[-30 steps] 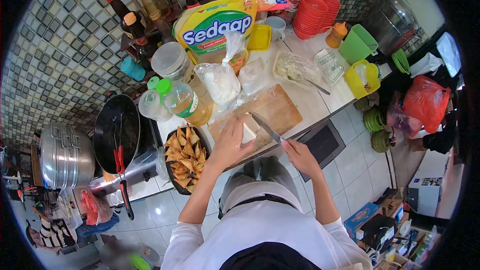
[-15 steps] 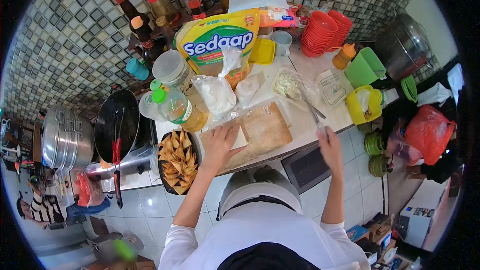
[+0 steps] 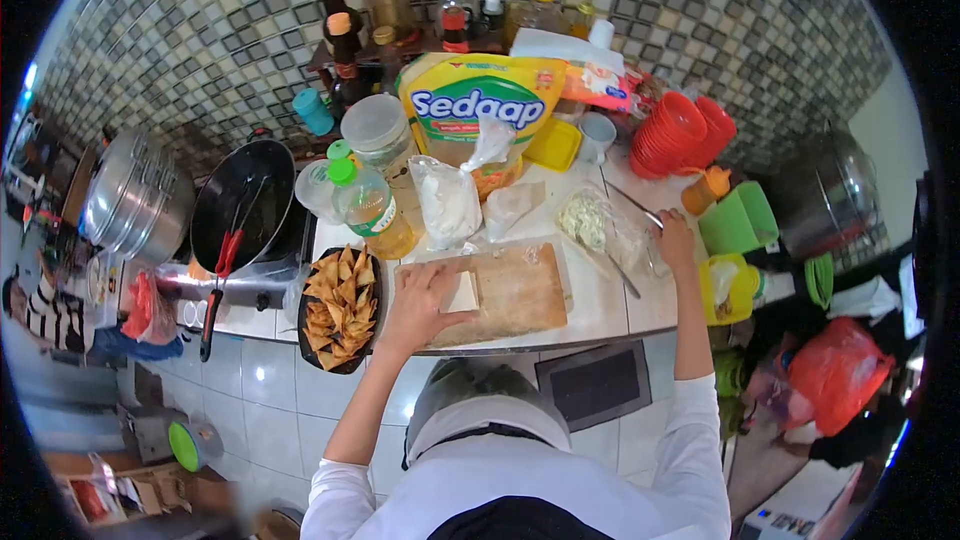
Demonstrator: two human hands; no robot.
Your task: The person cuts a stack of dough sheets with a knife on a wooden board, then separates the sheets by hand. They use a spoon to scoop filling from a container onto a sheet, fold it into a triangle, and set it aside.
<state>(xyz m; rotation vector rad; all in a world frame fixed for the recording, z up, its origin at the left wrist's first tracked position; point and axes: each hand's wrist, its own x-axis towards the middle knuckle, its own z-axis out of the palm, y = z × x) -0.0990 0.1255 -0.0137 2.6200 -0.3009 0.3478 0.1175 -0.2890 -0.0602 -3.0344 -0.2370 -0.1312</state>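
Note:
My left hand [image 3: 422,298] lies flat on the left end of a wooden cutting board [image 3: 520,292], its fingertips on a white square wrapper [image 3: 463,292]. Out to the right of the counter, my right hand [image 3: 676,240] is closed around the handle of a knife [image 3: 634,203], whose blade points up and left. Just left of that hand lies a clear bag of pale filling [image 3: 588,223] with a spoon [image 3: 624,276] sticking out of it.
A black tray of fried triangles [image 3: 340,312] sits left of the board. Behind stand an oil bottle [image 3: 368,206], a yellow Sedaap bag [image 3: 482,106] and stacked red bowls [image 3: 682,130]. A black wok [image 3: 246,202] and a steel pot [image 3: 134,198] are at left, green [image 3: 742,220] and yellow [image 3: 728,288] containers at right.
My right hand has carried the knife off the board and far to the right, beside the filling bag. My left hand has stayed on the wrapper. The view has swung left.

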